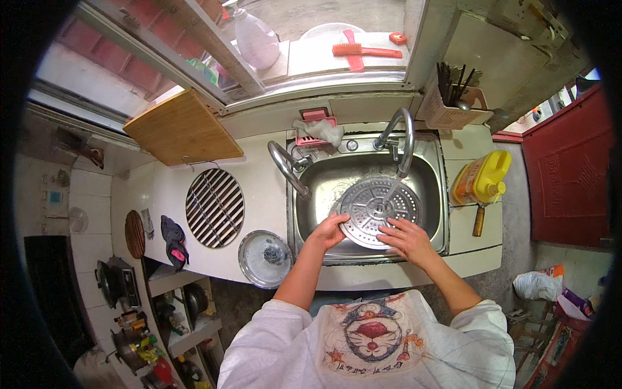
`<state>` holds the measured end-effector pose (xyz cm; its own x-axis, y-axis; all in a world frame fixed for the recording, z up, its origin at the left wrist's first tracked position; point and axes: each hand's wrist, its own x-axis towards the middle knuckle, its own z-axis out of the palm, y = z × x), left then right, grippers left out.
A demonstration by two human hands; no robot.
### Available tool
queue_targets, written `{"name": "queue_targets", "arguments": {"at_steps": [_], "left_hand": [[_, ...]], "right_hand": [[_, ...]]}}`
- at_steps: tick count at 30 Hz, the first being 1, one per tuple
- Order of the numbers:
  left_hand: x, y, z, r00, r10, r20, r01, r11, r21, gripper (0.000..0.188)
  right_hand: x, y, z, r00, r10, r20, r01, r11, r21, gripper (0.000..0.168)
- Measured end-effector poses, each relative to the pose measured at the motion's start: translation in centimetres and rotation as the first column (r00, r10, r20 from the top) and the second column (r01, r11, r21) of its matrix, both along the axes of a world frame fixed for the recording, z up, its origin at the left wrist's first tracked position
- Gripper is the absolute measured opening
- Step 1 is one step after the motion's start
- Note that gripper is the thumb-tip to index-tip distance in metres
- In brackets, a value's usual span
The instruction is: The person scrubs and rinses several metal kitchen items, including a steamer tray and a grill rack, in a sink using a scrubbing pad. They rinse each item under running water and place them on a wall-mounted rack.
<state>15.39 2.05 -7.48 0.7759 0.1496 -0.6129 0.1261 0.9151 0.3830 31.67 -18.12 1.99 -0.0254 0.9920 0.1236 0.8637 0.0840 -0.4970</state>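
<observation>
A round, perforated metal steamer rack [359,226] is held slightly tilted in the stainless steel sink [318,177]. My left hand [331,231] grips its left rim, thumb on top. My right hand [407,240] lies with spread fingers on the near right part of the rack; whether the thumb is under the edge is hidden. Water runs onto the perforated surface from the right-hand curved faucet [404,141]. A second curved faucet [282,158] arches over the sink's left side.
Left of the sink are a round metal lid or pan [252,255], a slatted round rack [215,208] and a wooden cutting board [182,129]. A pink holder [307,141] bears a cloth. On the right stand a yellow jug [478,180], a wooden handle [479,222] and a utensil basket [449,109].
</observation>
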Motion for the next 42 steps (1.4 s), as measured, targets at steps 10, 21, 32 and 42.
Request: {"name": "queue_targets", "arguments": {"at_steps": [10,21,32,42], "left_hand": [[0.0,-3.7,2.3,0.97,-0.203,0.13,0.196,0.978,0.07,0.051],[-1.2,-1.9,0.9,0.992,0.002,0.125,-0.019,0.991,0.131,0.047],[3.8,-0.7,0.7,0.954,0.205,-0.217,-0.069,0.859,0.507,0.057],[-0.3,-2.2,-1.5,0.915,0.265,-0.305,-0.149,0.923,0.354,0.038]], "right_hand": [[4.5,8.9,-6.1,0.866,-0.495,0.065,0.495,0.869,0.02,0.067],[-3.9,5.9,-4.3,1.0,-0.003,0.007,0.003,0.999,-0.036,0.057],[3.0,3.8,-7.8,0.565,-0.732,-0.381,0.682,0.674,-0.284,0.024],[2.1,3.5,-15.3,-0.066,-0.629,-0.774,0.708,0.518,-0.481,0.037]]}}
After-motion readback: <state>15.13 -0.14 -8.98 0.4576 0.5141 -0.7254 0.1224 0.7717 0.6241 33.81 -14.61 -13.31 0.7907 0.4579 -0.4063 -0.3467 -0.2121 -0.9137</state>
